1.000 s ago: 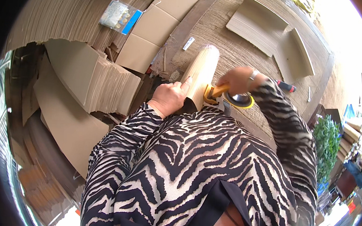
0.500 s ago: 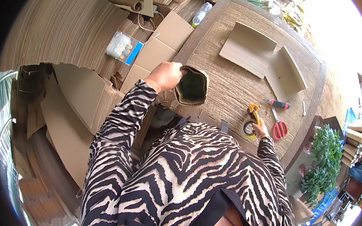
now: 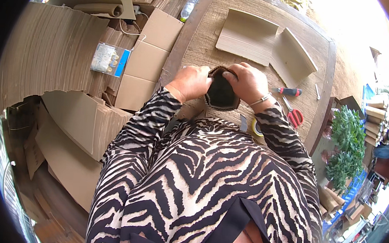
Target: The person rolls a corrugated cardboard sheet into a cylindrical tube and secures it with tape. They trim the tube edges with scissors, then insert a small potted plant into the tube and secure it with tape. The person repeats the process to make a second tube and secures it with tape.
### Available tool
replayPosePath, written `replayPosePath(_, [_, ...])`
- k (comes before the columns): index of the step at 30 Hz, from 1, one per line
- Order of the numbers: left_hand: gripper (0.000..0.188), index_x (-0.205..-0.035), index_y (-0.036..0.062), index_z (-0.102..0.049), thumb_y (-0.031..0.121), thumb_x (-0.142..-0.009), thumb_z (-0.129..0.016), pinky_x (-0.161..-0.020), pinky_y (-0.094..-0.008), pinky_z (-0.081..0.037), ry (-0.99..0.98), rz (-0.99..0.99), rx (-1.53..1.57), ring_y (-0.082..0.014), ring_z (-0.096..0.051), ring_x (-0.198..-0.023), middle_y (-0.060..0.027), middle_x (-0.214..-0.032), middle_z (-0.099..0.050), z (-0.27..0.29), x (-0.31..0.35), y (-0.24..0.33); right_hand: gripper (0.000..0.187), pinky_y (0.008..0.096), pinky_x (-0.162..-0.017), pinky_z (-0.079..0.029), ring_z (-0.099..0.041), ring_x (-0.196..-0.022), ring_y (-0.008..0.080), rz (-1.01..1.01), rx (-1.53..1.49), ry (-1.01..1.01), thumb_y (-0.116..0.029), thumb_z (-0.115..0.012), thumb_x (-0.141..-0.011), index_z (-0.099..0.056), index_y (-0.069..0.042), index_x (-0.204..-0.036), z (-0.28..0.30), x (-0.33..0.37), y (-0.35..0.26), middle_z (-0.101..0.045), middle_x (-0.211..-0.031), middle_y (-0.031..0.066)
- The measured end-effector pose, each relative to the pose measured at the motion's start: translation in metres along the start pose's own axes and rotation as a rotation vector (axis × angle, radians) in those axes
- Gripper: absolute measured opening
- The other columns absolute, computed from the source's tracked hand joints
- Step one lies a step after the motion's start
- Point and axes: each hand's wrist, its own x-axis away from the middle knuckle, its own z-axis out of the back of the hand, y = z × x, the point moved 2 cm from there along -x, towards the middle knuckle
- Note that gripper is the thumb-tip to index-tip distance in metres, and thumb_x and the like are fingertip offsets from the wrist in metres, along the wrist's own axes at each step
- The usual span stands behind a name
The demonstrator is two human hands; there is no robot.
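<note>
Between my hands, in front of my torso, stands a hollow cardboard tube (image 3: pixel 223 92) with its open end toward me and a dark inside. My left hand (image 3: pixel 191 81) is closed on its left rim. On the far right side, my right hand (image 3: pixel 251 83) grips the wall, thumb inside the opening. A yellow tape roll (image 3: pixel 257 127) lies partly hidden by my right forearm. Just right of that forearm are a red-and-black utility knife (image 3: pixel 290 91) and red-handled scissors (image 3: pixel 295 116). Beyond my hands lie two bent pieces of corrugated cardboard (image 3: pixel 247 36).
The wooden table (image 3: pixel 196 41) has a raised frame along its edge. Tall cardboard stacks (image 3: pixel 49 55) crowd the left, with a clear plastic packet (image 3: pixel 110 60) on them. A plastic bottle (image 3: pixel 190 7) lies at the table's far left edge. Green leafy plants (image 3: pixel 347 147) stand at right.
My right hand has let go of the orange-yellow tape dispenser and moved up and left to grip the tube. The left hand still holds the tube. The whole view has shifted somewhat.
</note>
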Motion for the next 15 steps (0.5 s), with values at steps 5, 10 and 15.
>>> replayPosePath(5, [0.015,-0.099,0.0056,-0.057,0.018,-0.090,-0.056,-0.064,-0.0496,-0.052,0.006,-0.045,0.026,-0.0407,-0.065,-0.072,-0.0218,-0.077,-0.066,0.007,0.025,-0.005,0.028,0.0418,-0.067,-0.053,-0.067,-0.076,0.0314,0.075,0.014,-0.007,-0.040,-0.066,-0.087,-0.072,-0.012,-0.089,-0.011,0.003,-0.010,-0.066,-0.083,0.0085])
replayPosePath(10, [0.013,-0.101,0.0102,-0.060,0.015,-0.089,-0.057,-0.061,-0.0463,-0.051,0.072,-0.062,0.150,-0.0364,-0.066,-0.072,-0.0147,-0.081,-0.068,0.006,0.056,-0.017,0.031,0.0363,-0.076,-0.054,-0.069,-0.086,0.0269,-0.002,-0.405,-0.126,-0.035,-0.068,-0.090,-0.072,-0.009,-0.106,-0.003,0.021,-0.002,-0.069,-0.098,0.0111])
replayPosePath(15, [0.016,-0.100,0.0103,-0.062,0.014,-0.086,-0.059,-0.066,-0.0424,-0.054,0.085,-0.059,0.108,-0.0334,-0.068,-0.078,-0.0132,-0.089,-0.069,0.016,0.055,-0.015,0.025,0.0310,-0.073,-0.055,-0.069,-0.082,0.0189,-0.225,-0.370,-0.063,-0.019,-0.072,-0.089,-0.070,-0.007,-0.111,-0.021,0.076,0.066,-0.070,-0.090,0.0091])
